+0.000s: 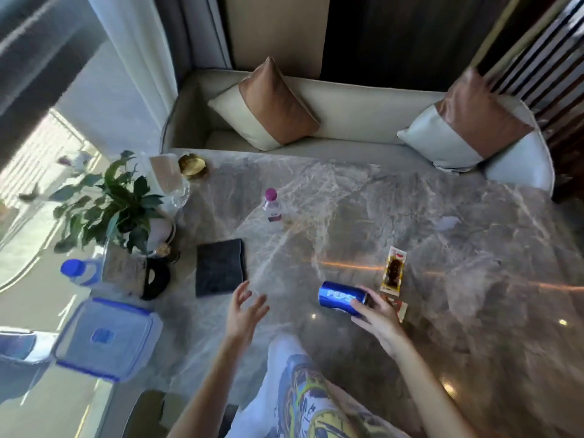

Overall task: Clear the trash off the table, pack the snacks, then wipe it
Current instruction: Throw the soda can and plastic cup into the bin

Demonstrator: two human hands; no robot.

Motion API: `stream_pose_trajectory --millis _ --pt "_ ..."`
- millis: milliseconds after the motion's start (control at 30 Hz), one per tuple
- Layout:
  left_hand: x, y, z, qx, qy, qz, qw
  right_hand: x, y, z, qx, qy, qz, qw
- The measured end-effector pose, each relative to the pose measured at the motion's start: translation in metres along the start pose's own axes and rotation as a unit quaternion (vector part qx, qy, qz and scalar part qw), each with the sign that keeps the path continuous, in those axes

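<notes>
While the right hand (377,314) is gripping a blue can (339,297) on its side, left hand (245,311) is hovering wide open over the counter (347,200), snack packet (392,269) lying just beside the can.

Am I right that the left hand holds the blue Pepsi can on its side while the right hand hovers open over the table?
No, the hands are swapped. The head view shows the right hand holding the blue Pepsi can on its side, while the left hand hovers open over the table.
</notes>
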State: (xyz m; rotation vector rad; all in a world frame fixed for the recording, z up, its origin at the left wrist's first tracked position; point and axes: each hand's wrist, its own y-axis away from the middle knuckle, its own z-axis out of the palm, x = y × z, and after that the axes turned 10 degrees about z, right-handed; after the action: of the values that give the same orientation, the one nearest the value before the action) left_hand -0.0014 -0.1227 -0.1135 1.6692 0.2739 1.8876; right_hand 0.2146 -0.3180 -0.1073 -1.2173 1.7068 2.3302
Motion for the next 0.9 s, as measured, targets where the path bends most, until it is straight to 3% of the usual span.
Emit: stream_pose_trajectory --millis 67,233,400,500,600,900 --pt "-0.006 0.032 -0.009 0.012 0.075 0.009 0.997 0.01 0.012 -0.025 -0.046 -0.023 -0.007 0.999" --pt "-0.044 0.119 -0.015 0.053 0.142 0.035 0.988 0.018 0.033 -0.073 -0.114 -0.043 0.005 0.993" --pt "-0.071 0.189 -0.024 0.091 0.259 0.017 0.962 0.02 0.06 -0.093 -0.161 -0.015 0.033 0.986" --pt "-0.071 0.22 -0.03 0.116 0.266 0.03 0.957 0.018 0.07 -0.088 -0.194 0.019 0.039 0.98" --pt "-0.067 0.247 -0.045 0.164 0.29 0.05 0.942 0.022 0.078 -0.061 -0.222 0.054 0.046 0.973" --pt "-0.054 0.327 -0.176 0.302 0.441 0.142 0.833 0.091 0.126 0.118 -0.349 0.218 0.067 0.909"
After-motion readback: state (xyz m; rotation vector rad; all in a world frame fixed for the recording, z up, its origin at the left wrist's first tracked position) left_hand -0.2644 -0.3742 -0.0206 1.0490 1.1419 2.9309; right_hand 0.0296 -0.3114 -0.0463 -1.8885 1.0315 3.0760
